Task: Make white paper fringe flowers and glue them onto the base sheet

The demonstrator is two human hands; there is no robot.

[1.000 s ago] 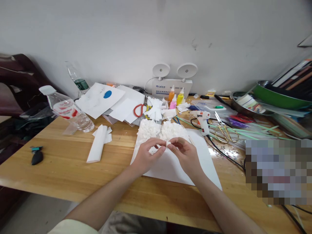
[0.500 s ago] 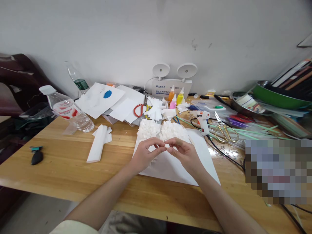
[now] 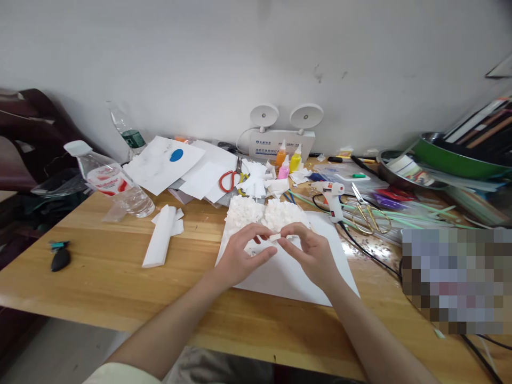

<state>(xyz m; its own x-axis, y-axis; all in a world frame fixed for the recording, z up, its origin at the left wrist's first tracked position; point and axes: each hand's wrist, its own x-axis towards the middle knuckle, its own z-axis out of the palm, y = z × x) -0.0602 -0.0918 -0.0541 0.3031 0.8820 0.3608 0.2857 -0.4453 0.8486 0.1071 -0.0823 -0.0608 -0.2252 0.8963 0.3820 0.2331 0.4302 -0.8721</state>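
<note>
My left hand (image 3: 244, 256) and my right hand (image 3: 310, 250) meet over a white sheet of paper (image 3: 292, 272) on the wooden table (image 3: 100, 288). Both pinch one small white paper strip (image 3: 274, 236) between fingertips, left thumb and forefinger on its left end, right fingers on its right end. Just behind the hands, on the sheet's far edge, lie two fluffy white mounds of small paper pieces (image 3: 264, 212).
A white glue gun (image 3: 332, 194) with black cord and gold scissors (image 3: 370, 216) lie right of the sheet. Red-handled scissors (image 3: 228, 180), loose paper (image 3: 180, 162), small paint bottles (image 3: 288, 158) and a lying water bottle (image 3: 112, 181) sit behind. A folded paper strip (image 3: 162, 236) lies to the left.
My hands have shifted slightly and the small white strip now shows stretched between both sets of fingertips. Nothing else on the table has moved.
</note>
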